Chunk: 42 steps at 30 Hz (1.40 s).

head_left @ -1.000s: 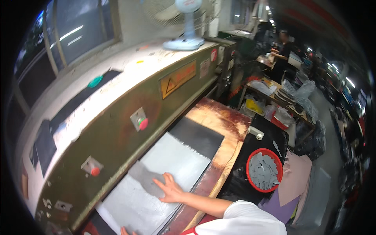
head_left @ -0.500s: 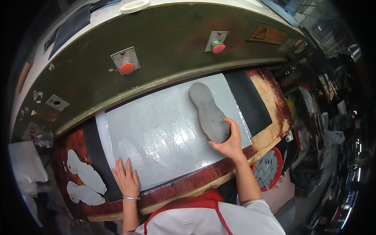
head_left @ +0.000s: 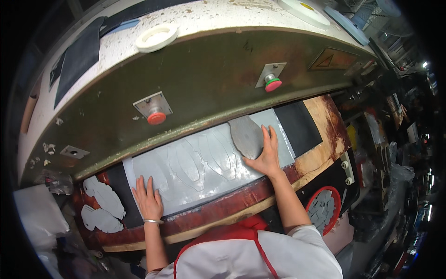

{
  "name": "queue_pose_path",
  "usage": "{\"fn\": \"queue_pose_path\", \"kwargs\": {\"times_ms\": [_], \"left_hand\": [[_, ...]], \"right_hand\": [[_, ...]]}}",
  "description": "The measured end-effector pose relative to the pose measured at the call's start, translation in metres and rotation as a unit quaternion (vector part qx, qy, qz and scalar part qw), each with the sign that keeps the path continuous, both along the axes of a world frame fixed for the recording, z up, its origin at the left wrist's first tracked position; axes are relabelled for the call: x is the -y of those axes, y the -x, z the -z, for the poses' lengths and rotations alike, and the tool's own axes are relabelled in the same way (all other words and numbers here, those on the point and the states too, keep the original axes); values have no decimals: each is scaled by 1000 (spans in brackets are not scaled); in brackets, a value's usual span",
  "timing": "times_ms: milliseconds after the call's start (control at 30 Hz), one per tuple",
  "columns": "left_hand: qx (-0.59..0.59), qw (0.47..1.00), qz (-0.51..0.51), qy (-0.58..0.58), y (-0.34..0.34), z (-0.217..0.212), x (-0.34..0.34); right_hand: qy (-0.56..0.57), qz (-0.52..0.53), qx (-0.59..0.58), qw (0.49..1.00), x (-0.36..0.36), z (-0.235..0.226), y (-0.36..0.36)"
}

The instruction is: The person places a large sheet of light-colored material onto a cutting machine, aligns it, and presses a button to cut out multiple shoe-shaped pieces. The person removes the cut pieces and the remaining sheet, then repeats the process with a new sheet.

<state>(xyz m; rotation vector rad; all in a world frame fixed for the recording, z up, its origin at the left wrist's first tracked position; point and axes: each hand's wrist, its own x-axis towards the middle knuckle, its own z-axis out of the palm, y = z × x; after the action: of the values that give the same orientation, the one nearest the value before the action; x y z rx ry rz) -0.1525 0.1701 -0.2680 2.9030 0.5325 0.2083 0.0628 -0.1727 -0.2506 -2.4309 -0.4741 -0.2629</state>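
A grey sheet point(head_left: 186, 200) with shoe-sole outlines pressed into it lies on the worktable, partly beneath the front of a green press. On its right part rests a thick grey sole-shaped block point(head_left: 246, 136); its far end is hidden under the press edge. My right hand point(head_left: 267, 158) grips the block's near end, thumb at the near edge and fingers along the right side. My left hand point(head_left: 148, 200) lies flat, fingers spread, at the sheet's near left corner. Left of it sit grey sole-shaped cut pieces point(head_left: 103, 200) on the table.
The green press front point(head_left: 204, 79) carries a red button point(head_left: 156, 118) and a pink-red button point(head_left: 273, 84). A white tape roll point(head_left: 157, 37) lies on top. A red tub point(head_left: 335, 211) of grey scraps stands at the near right, beyond the table edge point(head_left: 223, 214).
The sole-shaped block has slid away from me with my right hand, its far end now under the press. The sheet has also shifted farther under. My view has tilted upward.
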Motion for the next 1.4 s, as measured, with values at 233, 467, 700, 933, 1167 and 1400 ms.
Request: {"fn": "queue_pose_path", "kwargs": {"times_ms": [233,467,700,933,1167,1400], "left_hand": [[78,993,-55,63,-45,-33,58],[123,982,-39,138,-79,-18,85],[122,987,4,107,-74,-5,61],[122,989,65,56,-100,8,45],[145,982,98,69,-73,13,67],[142,979,116,92,-1,1,111]], "right_hand": [[-79,98,189,974,13,-67,-119],[-123,108,255,953,-6,-80,-154],[-93,93,128,983,10,-55,-116],[-96,-94,6,991,5,-2,-25],[-70,-75,17,995,14,27,2],[8,-17,-85,996,57,-12,55]]}}
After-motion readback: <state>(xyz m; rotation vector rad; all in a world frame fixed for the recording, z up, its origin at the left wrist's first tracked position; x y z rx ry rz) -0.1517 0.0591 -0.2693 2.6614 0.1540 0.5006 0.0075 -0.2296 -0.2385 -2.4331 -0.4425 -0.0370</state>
